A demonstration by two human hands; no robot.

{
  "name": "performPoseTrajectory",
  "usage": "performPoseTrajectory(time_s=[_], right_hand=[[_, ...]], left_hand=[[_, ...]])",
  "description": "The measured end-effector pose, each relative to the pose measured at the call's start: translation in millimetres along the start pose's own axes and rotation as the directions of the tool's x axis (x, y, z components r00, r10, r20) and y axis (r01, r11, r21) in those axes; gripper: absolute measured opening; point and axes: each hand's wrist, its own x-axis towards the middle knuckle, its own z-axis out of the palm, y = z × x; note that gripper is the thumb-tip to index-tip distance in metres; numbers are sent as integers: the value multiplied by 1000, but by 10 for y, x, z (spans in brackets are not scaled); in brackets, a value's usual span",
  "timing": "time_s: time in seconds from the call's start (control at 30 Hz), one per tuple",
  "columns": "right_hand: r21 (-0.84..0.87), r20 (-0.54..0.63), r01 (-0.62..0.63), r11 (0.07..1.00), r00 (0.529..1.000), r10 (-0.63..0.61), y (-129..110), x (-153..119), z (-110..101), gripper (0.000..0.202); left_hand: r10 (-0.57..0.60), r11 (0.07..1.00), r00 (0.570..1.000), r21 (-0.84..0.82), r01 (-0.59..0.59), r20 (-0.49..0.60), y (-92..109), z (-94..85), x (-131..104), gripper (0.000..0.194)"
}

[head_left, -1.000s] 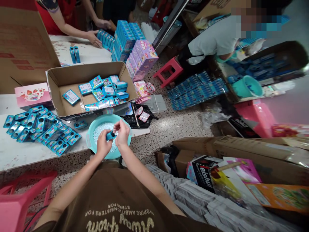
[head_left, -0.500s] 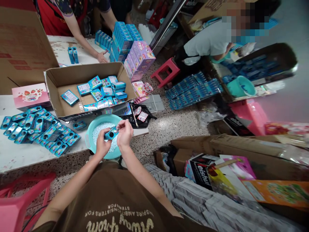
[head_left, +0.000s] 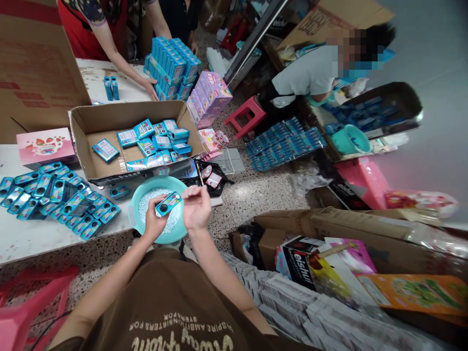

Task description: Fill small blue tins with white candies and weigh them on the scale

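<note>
Blue carton (head_left: 168, 204) with a dark round spot on its face is being held at a slant over the turquoise basin (head_left: 135, 202), the person's left hand (head_left: 155, 217) clamping round its left end. Just beside its right end, where a small white dot is showing, the right hand (head_left: 196, 207) is hovering with its palm exposed and its fingers partly curled; whether anything is lying in it, one cannot tell. Beneath the carton, the basin is holding many white pellets (head_left: 144, 207) at the near edge of the white counter (head_left: 22, 246). To the left, a heap of blue boxes (head_left: 62, 200) is lying on the counter, and one loose box (head_left: 119, 192) is resting between it and the basin. Beyond, an uncovered cardboard box (head_left: 106, 114) is containing more blue packs (head_left: 161, 142), and a pink strawberry-printed box (head_left: 46, 146) is standing at its left. Farther off, a co-worker's hand (head_left: 149, 88) is touching a blue stack (head_left: 166, 63), purple boxes (head_left: 210, 95) standing near it
</note>
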Motion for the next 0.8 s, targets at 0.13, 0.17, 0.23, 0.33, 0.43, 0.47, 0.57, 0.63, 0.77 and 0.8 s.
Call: performPoseTrajectory(time_s=[0.13, 0.17, 0.23, 0.33, 0.43, 0.47, 0.57, 0.63, 0.77, 0.8], right_hand=[[-102, -14, -13, 995, 1000, 12, 134, 250, -338, 36], [-183, 8, -37, 982, 999, 39, 246, 310, -454, 35], [-428, 118, -45, 903, 988, 105, 546, 409, -719, 32], [-753, 452, 241, 613, 866, 215, 1067, 490, -1146, 27], [-633, 773, 657, 409, 516, 369, 1519, 521, -1481, 25], [-537, 827, 743, 400, 370, 423, 1644, 531, -1546, 27], [-289, 856, 839, 461, 12, 516, 1984, 582, -1575, 37], [-235, 852, 845, 479, -58, 520, 2201, 622, -1485, 43], [-276, 867, 855, 440, 24, 497, 2544, 668, -1311, 56], [-255, 866, 850, 461, -11, 499, 2584, 677, -1308, 57]], left_hand=[[-156, 987, 981, 12, 158, -115, -133, -141, -42, 37], [-187, 981, 969, 18, 193, -160, -162, -204, -61, 39], [-234, 968, 932, 26, 250, -278, -193, -358, -110, 45], [-269, 949, 867, 37, 313, -419, -154, -622, -227, 56], [-327, 918, 831, 59, 393, -449, -38, -824, -416, 57], [-354, 901, 817, 66, 428, -455, 1, -861, -496, 55], [-425, 839, 742, 84, 538, -518, 78, -880, -782, 50], [-466, 790, 657, 55, 610, -593, 103, -832, -995, 51], [-552, 705, 476, -77, 705, -684, 154, -664, -1361, 49], [-571, 687, 444, -106, 719, -690, 164, -622, -1423, 48]])
